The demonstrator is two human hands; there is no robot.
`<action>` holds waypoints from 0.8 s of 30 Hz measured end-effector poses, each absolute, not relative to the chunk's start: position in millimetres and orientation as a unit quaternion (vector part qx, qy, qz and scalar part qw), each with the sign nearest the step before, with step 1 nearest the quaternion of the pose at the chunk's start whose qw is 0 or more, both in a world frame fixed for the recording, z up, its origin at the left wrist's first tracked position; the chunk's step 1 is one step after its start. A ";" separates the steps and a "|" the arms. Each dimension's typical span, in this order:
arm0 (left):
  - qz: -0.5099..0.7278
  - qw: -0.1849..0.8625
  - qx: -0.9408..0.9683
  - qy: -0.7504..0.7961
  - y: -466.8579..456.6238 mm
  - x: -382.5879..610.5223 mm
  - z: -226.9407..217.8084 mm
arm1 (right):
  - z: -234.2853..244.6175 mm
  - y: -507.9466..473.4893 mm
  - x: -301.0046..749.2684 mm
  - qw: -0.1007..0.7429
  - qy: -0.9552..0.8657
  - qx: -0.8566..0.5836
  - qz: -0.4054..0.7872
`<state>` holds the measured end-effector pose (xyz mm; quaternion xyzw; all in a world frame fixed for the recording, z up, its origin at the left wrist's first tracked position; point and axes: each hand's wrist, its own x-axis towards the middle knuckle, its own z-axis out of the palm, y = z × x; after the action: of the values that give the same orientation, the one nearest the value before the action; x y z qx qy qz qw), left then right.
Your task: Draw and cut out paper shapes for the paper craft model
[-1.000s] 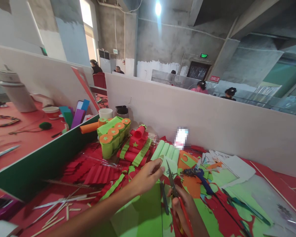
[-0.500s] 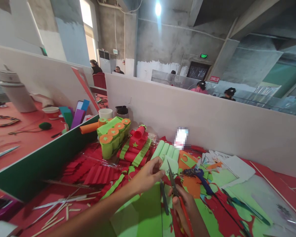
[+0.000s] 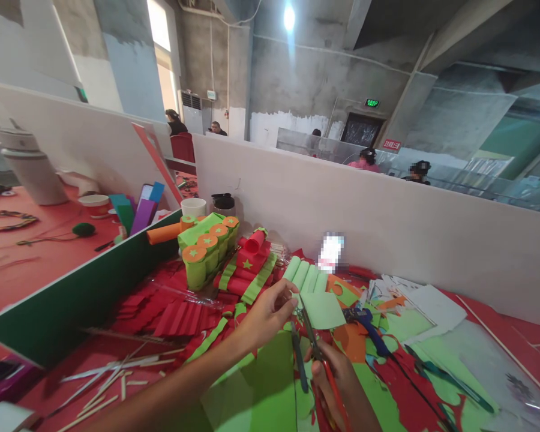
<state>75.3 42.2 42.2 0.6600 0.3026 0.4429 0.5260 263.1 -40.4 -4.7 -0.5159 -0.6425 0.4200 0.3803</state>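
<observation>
My left hand [image 3: 270,312] pinches the left edge of a pale green piece of paper [image 3: 323,310] between thumb and fingers. My right hand [image 3: 339,378] grips a pair of scissors [image 3: 328,375] with red handles, its dark blades pointing up and away. Their tips reach the paper close to my left fingertips. Beneath, a dark slim tool [image 3: 299,360] lies on bright green sheets [image 3: 272,384]. Just behind the paper stand several pale green rolled tubes [image 3: 305,274]. Whether the blades are cutting at this instant is hard to see.
Red and green paper models [image 3: 247,264] stand at the back left beside orange-topped green rolls [image 3: 202,243]. A blue glue gun [image 3: 371,330] lies right among paper scraps. Thin sticks [image 3: 101,390] are scattered front left. A white partition [image 3: 387,222] closes off the back; a bright phone [image 3: 330,252] leans there.
The pale green paper has turned in my left hand and now spreads out to the right of the blades. The scissors have shifted slightly left and down.
</observation>
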 end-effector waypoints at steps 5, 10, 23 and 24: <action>0.445 0.530 0.655 0.302 43.7 76.7 38.7 | -4.8 -40.4 264.0 0.363 -0.653 -0.515 0.420; 0.459 0.529 0.643 0.311 44.7 78.2 39.4 | -2.5 -42.7 262.6 0.377 -0.649 -0.514 0.414; 0.415 0.491 0.690 0.333 36.1 76.1 47.2 | 4.2 -44.5 259.7 0.387 -0.641 -0.519 0.412; 0.407 0.497 0.691 0.331 34.9 76.8 47.6 | 4.2 -44.9 259.9 0.386 -0.640 -0.520 0.413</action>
<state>76.8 34.9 47.6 0.6913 0.3310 0.4071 0.4969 259.9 -44.9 4.2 -0.5205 -0.6398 0.4131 0.3862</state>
